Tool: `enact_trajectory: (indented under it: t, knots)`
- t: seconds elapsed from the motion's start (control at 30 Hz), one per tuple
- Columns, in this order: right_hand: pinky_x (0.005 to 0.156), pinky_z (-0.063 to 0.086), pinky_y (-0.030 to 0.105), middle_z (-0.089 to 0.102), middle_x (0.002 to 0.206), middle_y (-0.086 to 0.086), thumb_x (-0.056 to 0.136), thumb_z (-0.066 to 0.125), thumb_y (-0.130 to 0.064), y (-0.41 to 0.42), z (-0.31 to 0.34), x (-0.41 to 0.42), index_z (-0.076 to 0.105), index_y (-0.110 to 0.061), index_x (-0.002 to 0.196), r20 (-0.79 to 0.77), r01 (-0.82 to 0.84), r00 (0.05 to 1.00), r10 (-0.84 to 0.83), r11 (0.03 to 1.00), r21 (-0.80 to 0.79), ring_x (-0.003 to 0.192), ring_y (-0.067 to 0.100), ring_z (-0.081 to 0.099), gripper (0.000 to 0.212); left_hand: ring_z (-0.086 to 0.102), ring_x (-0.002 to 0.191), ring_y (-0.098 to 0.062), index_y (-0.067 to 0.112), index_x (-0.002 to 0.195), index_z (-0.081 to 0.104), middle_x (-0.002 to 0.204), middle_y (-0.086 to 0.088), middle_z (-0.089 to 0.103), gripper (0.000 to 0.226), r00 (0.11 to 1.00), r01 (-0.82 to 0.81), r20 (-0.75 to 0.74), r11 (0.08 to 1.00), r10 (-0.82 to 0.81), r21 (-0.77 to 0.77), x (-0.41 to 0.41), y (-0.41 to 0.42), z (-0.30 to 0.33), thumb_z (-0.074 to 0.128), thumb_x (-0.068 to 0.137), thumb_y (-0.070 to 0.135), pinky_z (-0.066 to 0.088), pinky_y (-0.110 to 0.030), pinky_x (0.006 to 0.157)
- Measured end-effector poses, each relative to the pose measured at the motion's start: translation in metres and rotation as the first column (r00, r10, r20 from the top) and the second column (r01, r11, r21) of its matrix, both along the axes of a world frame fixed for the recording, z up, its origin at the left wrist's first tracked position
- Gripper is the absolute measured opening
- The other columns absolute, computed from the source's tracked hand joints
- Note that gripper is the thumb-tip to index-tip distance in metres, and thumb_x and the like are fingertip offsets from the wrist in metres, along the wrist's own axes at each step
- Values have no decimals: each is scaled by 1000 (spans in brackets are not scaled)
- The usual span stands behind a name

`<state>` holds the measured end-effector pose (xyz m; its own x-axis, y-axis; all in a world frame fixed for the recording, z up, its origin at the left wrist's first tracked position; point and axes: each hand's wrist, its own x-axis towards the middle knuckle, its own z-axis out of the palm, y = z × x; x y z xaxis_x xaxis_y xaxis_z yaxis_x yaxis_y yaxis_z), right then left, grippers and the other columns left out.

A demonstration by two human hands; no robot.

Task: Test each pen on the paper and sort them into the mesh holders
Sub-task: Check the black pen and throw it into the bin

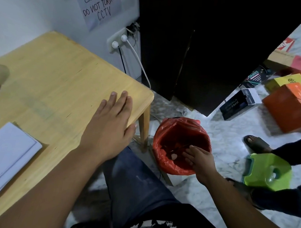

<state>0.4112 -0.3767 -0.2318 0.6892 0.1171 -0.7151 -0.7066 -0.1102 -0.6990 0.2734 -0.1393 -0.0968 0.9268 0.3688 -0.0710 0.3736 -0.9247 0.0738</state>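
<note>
White paper stack lies at the wooden table's near left edge; no pens or mesh holders identifiable in view. Left hand rests flat, palm down, fingers straight and close together, at the table's right corner, thumb over the edge. Right hand reaches down over the red-bagged trash bin on the floor, fingers extended, holding nothing visible.

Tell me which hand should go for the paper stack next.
Left, probably. The left hand rests flat on the wooden table, on the paper stack's side. The right hand is down over the red-lined bin beside the table.
</note>
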Motion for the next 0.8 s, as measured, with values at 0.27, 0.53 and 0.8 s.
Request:
enact_trajectory:
  t: [0.27,0.53,0.8]
  knots:
    - [63,57,26,76,92,2,94,64,-17,23,41,8,69,-14,112,265,-136,950,162,984,-112,82,17,74,19,-4,151,-24,13,156,14,165,-4,4,69,999,0,53,988,8,-154,-2,3,6,35,100,47,2,-37,121]
    - [75,49,5,65,109,-20,94,61,-18,91,140,16,60,-31,126,752,-376,425,504,854,-360,95,-11,61,34,7,151,-14,19,151,31,160,4,28,63,946,-120,241,924,218,-364,-41,29,31,35,96,50,10,-29,120]
    - [87,51,25,63,107,-24,92,62,-17,194,179,-51,63,-32,121,793,-657,41,608,614,-437,100,1,61,32,33,141,-6,23,140,52,142,13,50,43,788,-360,380,863,485,-355,-155,52,55,55,98,32,22,-12,104]
